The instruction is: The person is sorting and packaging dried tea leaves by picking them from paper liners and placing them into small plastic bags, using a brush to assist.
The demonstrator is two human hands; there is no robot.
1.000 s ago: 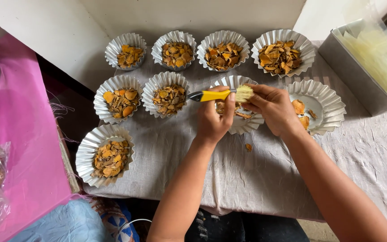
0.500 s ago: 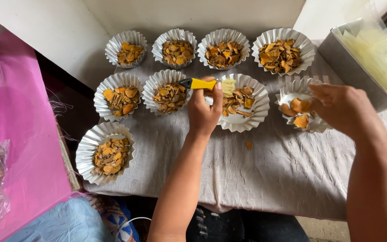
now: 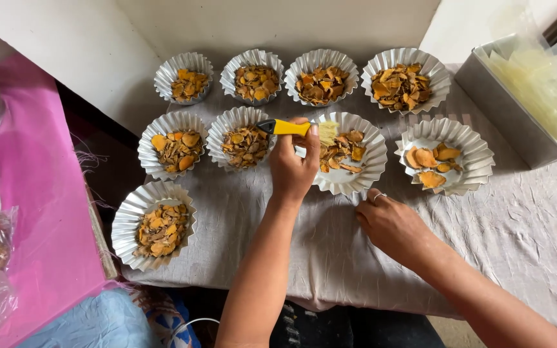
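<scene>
Gripping a yellow-handled brush (image 3: 289, 127), your left hand (image 3: 293, 169) has its fingers curled tight around the handle, with the pale bristles resting over the far left rim of the middle fluted foil cup (image 3: 363, 173), which holds a few orange dried slices (image 3: 342, 150). Your right hand (image 3: 391, 222) lies on the grey cloth (image 3: 523, 225) just near of that cup, fingers bent loosely and holding nothing, a ring on one finger. To the right sits another foil cup (image 3: 469, 138) with only a handful of slices, and beyond it a metal tray (image 3: 504, 106) of pale translucent sheets crowds the far right corner. Four filled cups (image 3: 322, 64) line the far edge against the white wall, and three more (image 3: 230, 122) stand to the left of the brush, one close under the handle's end. A pink surface (image 3: 40, 212) borders the cloth on the left.
</scene>
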